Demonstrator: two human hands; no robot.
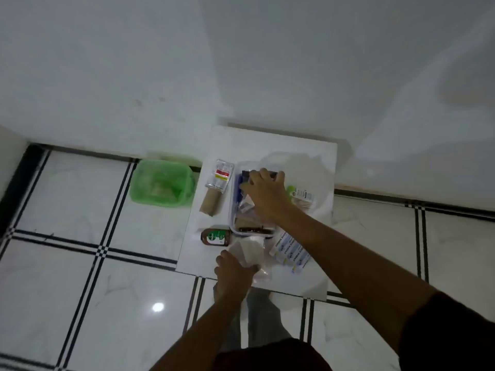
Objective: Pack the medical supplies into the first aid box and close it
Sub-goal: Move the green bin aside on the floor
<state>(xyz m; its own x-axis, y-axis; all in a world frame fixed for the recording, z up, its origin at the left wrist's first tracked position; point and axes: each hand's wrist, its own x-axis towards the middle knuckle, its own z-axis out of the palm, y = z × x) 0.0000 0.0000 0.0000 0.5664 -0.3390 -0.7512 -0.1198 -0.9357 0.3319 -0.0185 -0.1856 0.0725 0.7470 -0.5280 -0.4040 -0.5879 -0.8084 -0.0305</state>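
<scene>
White marble-look tiles with black double lines are covering the floor, and a low white table (203, 253) is standing against the wall. A bin lined with a green bag (162, 183) is sitting on the floor just to the table's left. On the table, a clear first aid box (235, 226) is lying open, with dark and pale packets already showing inside it. Left of the box, a foil sachet (220, 175) is overlapping the far end of a tan bandage roll (210, 202). A brown antiseptic bottle (215, 237) is lying on its side by the box's near left corner. A strip of blue-printed plasters (290, 253) is lying at the near right corner, and a green-capped tube (301, 195) is resting to the right of the box, partly hidden behind the right forearm.

The right hand (263, 194) is reaching across the table, palm down, fingers curled over a dark packet (245, 175) at the far end of the box; whether it is gripping the packet or only pressing on it cannot be told. The left hand (233, 277) is stretching forward at the near edge, fingers closing on a white gauze pad (250, 250) that is lying just in front of the box.
</scene>
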